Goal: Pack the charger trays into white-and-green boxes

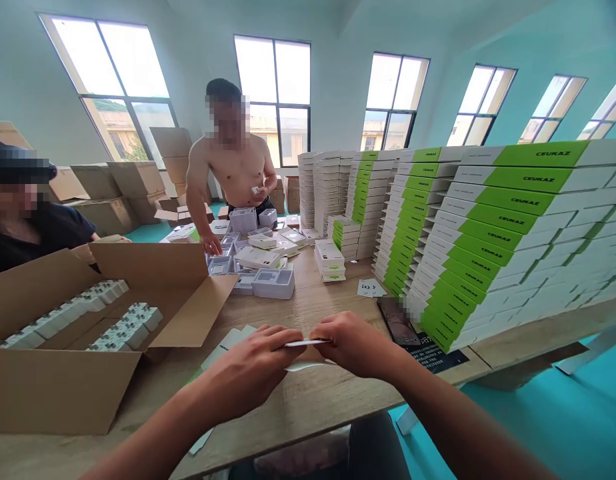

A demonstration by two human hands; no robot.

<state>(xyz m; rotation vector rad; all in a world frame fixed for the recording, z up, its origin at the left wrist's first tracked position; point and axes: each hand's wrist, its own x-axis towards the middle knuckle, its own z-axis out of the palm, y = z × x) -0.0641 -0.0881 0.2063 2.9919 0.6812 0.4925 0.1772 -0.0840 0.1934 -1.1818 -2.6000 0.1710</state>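
Note:
My left hand [251,363] and my right hand [353,345] meet above the wooden table [308,407], pinching a thin white flat strip [308,343] between them. It could be card or plastic; I cannot tell which. Its ends are partly hidden by my fingers. Loose white sheets [225,350] lie under and beside my left hand. Nearest my right hand is a smartphone [394,321], lying face up on the table with a dark printed card [433,353] beside it.
Tall stacks of white boxes with green "CEUKAZ" bands [468,227] stand to the right. An open cardboard carton [83,333] of white boxes sits left. A co-worker's hand [211,244] rests among grey trays [273,283]. Another person [33,227] sits far left.

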